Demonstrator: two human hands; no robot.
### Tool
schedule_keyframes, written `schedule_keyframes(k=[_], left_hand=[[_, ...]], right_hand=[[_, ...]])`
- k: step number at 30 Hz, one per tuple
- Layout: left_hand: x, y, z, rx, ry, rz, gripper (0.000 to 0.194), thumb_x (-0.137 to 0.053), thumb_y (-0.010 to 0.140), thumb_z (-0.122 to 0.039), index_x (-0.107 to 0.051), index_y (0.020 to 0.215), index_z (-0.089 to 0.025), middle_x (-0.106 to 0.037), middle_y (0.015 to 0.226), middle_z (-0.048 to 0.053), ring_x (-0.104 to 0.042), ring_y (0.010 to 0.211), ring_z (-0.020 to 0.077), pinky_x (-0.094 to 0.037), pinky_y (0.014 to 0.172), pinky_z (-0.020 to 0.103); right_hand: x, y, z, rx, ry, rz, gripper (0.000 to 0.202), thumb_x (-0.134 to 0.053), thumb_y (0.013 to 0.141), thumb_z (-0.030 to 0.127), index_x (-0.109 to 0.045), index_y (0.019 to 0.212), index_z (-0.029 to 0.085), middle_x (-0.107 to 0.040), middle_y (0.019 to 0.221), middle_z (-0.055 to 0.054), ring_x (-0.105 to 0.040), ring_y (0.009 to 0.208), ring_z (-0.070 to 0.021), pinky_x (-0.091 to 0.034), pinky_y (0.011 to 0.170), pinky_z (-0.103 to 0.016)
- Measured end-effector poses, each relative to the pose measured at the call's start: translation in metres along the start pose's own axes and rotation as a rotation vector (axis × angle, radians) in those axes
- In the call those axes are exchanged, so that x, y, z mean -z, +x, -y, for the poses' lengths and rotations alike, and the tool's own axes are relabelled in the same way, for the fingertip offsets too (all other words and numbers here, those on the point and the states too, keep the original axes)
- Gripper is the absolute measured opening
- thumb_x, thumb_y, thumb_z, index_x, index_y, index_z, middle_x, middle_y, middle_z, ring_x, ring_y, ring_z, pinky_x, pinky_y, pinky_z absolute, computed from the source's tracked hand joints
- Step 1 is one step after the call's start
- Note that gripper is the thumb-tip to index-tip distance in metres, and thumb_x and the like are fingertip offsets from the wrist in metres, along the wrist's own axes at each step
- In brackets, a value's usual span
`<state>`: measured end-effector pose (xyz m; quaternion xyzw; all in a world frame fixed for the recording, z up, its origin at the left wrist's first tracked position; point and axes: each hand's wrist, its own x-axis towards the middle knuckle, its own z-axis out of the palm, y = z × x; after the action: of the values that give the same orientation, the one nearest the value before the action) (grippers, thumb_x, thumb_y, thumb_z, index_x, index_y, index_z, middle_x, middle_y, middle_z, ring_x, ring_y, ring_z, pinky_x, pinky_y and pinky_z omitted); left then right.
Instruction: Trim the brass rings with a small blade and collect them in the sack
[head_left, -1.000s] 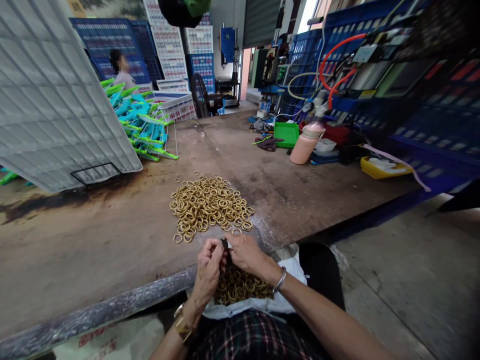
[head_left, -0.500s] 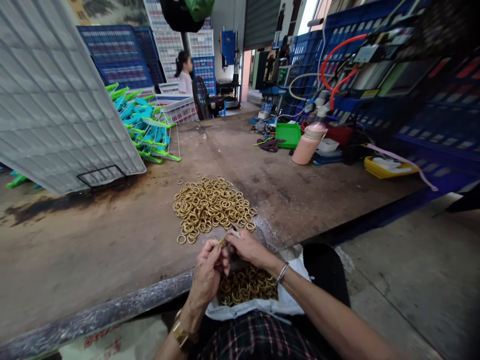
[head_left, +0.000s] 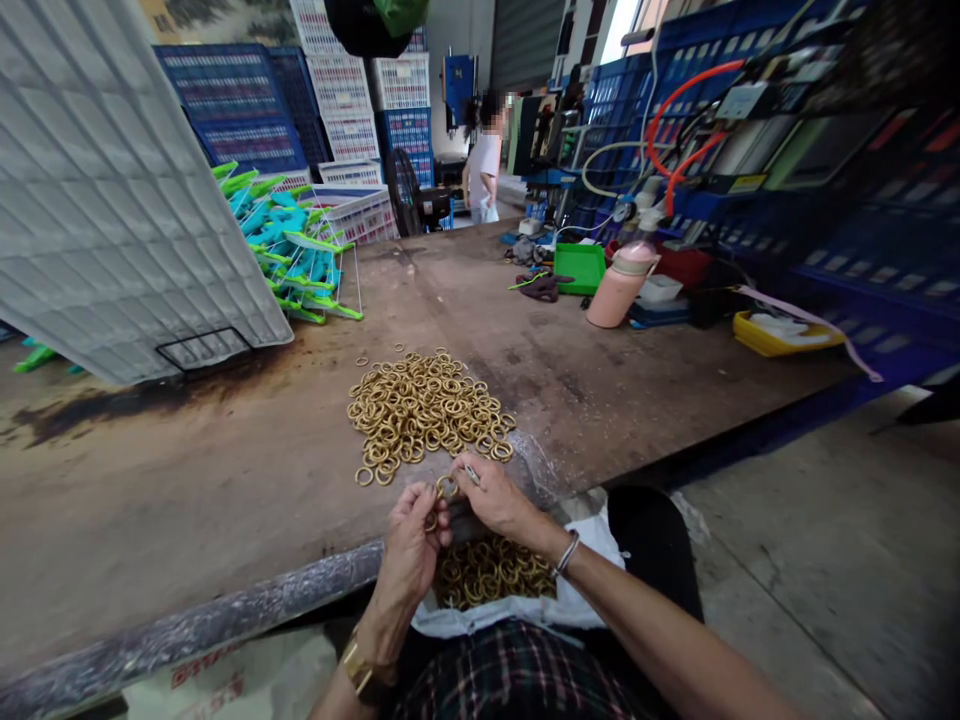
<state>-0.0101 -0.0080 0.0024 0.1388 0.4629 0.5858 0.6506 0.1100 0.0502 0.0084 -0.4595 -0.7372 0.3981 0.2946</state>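
Observation:
Over the table's front edge, my left hand (head_left: 415, 540) is closed, its thumb and fingers pinching a brass-coloured ring (head_left: 447, 478). Another ring (head_left: 430, 521) shows within its curled fingers. My right hand (head_left: 496, 500) is also closed, with a short slim tool (head_left: 472, 474) poking out between thumb and forefinger; its kind is not clear. The right fingertips are right beside the pinched ring, and I cannot tell whether they touch it. Just beyond both hands lies a heap of similar rings (head_left: 427, 405). Below them, a white sack (head_left: 592, 590) on my lap holds many more rings (head_left: 499, 572).
A large pale ribbed panel (head_left: 135, 200) leans at the left, beside green and turquoise plastic pieces (head_left: 292, 245). Farther right are a pink bottle (head_left: 615, 290), a green tray (head_left: 579, 268) and a yellow tray (head_left: 784, 335). A person (head_left: 484, 165) stands behind the table.
The ring between my hands has turned and now shows its round face. The person in the background has moved to the right and stands more fully in sight.

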Motion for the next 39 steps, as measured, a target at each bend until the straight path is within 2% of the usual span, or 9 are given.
schedule_keyframes(k=[3,7,13,17,25,28,32,35,39], left_hand=[[-0.001,-0.002,-0.001,-0.003,0.024,0.012,0.042,-0.074,0.059,-0.042,-0.045,0.079,-0.019,-0.052,0.056,-0.007,-0.044,0.044,0.0051,-0.031,0.039,0.015],[-0.001,-0.003,-0.001,-0.015,0.099,0.057,0.039,-0.070,0.063,-0.045,-0.047,0.080,-0.019,-0.050,0.056,-0.007,-0.042,0.042,0.0048,-0.030,0.038,0.015],[0.004,-0.001,0.003,-0.289,0.502,-0.034,0.031,-0.059,0.073,-0.048,-0.054,0.077,-0.018,-0.045,0.050,-0.007,-0.040,0.040,0.0059,-0.032,0.040,0.016],[0.005,-0.001,0.004,-0.382,0.586,-0.035,0.028,-0.056,0.075,-0.045,-0.056,0.077,-0.018,-0.047,0.053,-0.006,-0.040,0.042,0.0063,-0.033,0.041,0.017],[0.001,-0.004,0.000,-0.138,0.395,0.104,0.034,-0.057,0.073,-0.050,-0.049,0.079,-0.018,-0.048,0.059,-0.006,-0.043,0.043,0.0057,-0.034,0.037,0.016],[0.001,-0.004,0.001,-0.114,0.330,0.133,0.034,-0.058,0.073,-0.050,-0.048,0.077,-0.018,-0.048,0.058,-0.006,-0.042,0.042,0.0049,-0.033,0.037,0.015],[0.002,-0.003,0.004,-0.137,0.315,0.110,0.033,-0.059,0.072,-0.049,-0.048,0.075,-0.018,-0.049,0.057,-0.007,-0.041,0.040,0.0046,-0.033,0.036,0.016],[0.002,-0.001,0.006,-0.158,0.324,0.086,0.033,-0.059,0.072,-0.048,-0.047,0.077,-0.018,-0.051,0.059,-0.006,-0.043,0.042,0.0049,-0.035,0.037,0.016],[0.001,0.000,0.006,-0.191,0.385,0.071,0.031,-0.057,0.074,-0.047,-0.047,0.078,-0.018,-0.051,0.058,-0.006,-0.044,0.043,0.0052,-0.035,0.038,0.015]], right_hand=[[0.000,-0.001,-0.001,0.052,-0.091,0.001,0.016,-0.039,0.084,0.020,-0.050,0.074,0.017,-0.052,0.066,0.001,-0.047,0.063,-0.0111,-0.035,0.061,-0.022],[-0.003,-0.003,-0.001,0.067,-0.086,-0.018,0.017,-0.038,0.085,0.021,-0.051,0.075,0.017,-0.053,0.068,0.000,-0.048,0.064,-0.0113,-0.035,0.062,-0.022],[-0.005,-0.002,0.001,-0.101,0.138,0.012,0.019,-0.041,0.083,0.027,-0.052,0.071,0.018,-0.047,0.055,0.005,-0.044,0.053,-0.0093,-0.034,0.054,-0.020],[-0.008,-0.001,-0.001,-0.159,0.235,0.024,0.021,-0.043,0.081,0.028,-0.050,0.065,0.017,-0.047,0.053,0.005,-0.043,0.051,-0.0083,-0.034,0.052,-0.020],[-0.010,-0.001,0.002,-0.120,0.152,-0.055,0.014,-0.048,0.075,0.027,-0.054,0.066,0.017,-0.047,0.057,0.006,-0.041,0.055,-0.0086,-0.033,0.053,-0.020],[-0.008,-0.002,0.006,-0.117,0.172,-0.032,0.015,-0.046,0.077,0.027,-0.054,0.068,0.017,-0.048,0.057,0.005,-0.042,0.054,-0.0085,-0.033,0.052,-0.019],[-0.005,-0.004,0.006,-0.125,0.232,-0.022,0.018,-0.041,0.082,0.026,-0.053,0.071,0.017,-0.050,0.058,0.004,-0.045,0.055,-0.0091,-0.036,0.054,-0.020],[-0.003,-0.008,0.002,-0.052,0.040,-0.029,0.018,-0.038,0.082,0.020,-0.054,0.075,0.018,-0.053,0.061,0.002,-0.048,0.058,-0.0106,-0.035,0.058,-0.021],[-0.003,-0.014,-0.004,0.070,-0.287,0.089,0.017,-0.041,0.076,0.011,-0.056,0.080,0.018,-0.057,0.067,-0.001,-0.049,0.062,-0.0122,-0.031,0.058,-0.022]])
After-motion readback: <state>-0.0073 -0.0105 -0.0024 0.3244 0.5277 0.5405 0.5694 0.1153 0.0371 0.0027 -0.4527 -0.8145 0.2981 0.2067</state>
